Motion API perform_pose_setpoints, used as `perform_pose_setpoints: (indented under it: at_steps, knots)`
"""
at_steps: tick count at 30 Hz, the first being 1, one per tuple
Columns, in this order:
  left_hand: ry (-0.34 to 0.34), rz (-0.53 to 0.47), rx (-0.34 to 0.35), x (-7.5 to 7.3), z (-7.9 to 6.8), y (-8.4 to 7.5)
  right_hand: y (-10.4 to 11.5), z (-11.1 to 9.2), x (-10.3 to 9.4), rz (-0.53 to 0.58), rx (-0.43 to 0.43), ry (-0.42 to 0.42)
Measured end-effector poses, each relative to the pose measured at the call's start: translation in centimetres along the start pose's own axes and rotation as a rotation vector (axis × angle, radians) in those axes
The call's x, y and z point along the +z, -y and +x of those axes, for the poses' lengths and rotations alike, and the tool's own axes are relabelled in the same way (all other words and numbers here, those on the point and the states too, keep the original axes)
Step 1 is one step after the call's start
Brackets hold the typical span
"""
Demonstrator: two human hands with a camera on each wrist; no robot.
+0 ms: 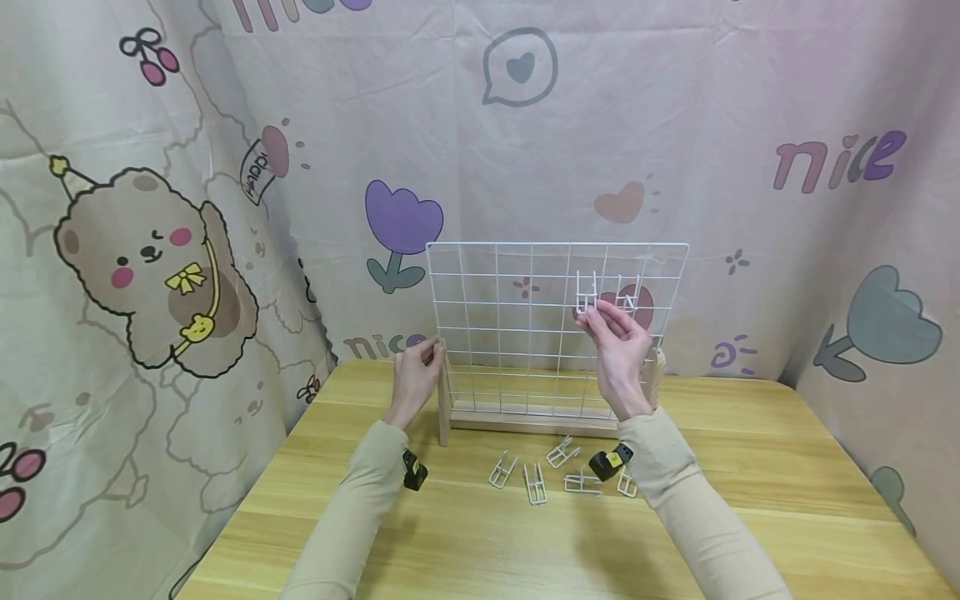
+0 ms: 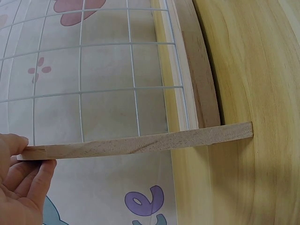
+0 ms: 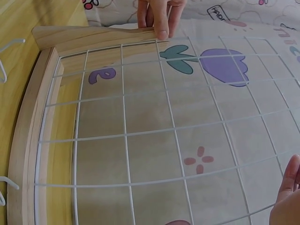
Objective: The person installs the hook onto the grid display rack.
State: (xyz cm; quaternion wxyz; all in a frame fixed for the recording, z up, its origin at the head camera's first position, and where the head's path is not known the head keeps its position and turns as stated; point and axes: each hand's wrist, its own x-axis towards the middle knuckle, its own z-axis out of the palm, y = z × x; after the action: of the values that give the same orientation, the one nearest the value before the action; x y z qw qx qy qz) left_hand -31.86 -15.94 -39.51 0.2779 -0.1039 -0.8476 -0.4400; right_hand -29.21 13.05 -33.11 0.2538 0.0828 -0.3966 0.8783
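A white wire grid panel (image 1: 514,329) stands upright in a wooden frame (image 1: 536,423) on the table. My left hand (image 1: 416,375) pinches the top of the frame's left side post (image 2: 140,143) between thumb and fingers. Higher up at the grid's right part, my right hand (image 1: 621,350) pinches the lower end of a white wire hook (image 1: 587,292). Just right of that hook, another white wire hook (image 1: 628,287) is up at the grid. The right wrist view catches only part of my right hand (image 3: 287,194); the hook it holds is out of that frame.
Several loose white wire hooks, among them one hook (image 1: 536,485) and another (image 1: 502,471), lie on the wooden table (image 1: 465,542) before the frame. One is partly hidden by my right wrist camera (image 1: 611,461). A printed curtain (image 1: 337,125) hangs behind and at both sides.
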Motion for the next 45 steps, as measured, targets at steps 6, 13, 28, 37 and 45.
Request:
perform_pose_setpoints:
  at_steps: [6, 13, 28, 37, 45]
  knots:
    - [0.004, 0.001, -0.006, -0.1, 0.0, 0.0, -0.1, -0.1, -0.2, -0.014, 0.001, 0.006]
    - [-0.001, 0.008, -0.001, -0.1, 0.0, 0.0, -0.3, -0.1, -0.4, -0.008, 0.01, 0.008]
    - [-0.004, -0.003, -0.005, 0.0, 0.1, 0.0, -0.3, -0.2, -0.4, -0.029, 0.013, 0.006]
    - [-0.005, -0.013, -0.007, 0.0, 0.0, -0.1, -0.3, -0.5, -0.7, -0.032, 0.037, -0.006]
    - [-0.01, -0.021, 0.008, 0.0, 0.0, -0.1, -0.3, -0.8, -1.3, -0.078, 0.088, -0.014]
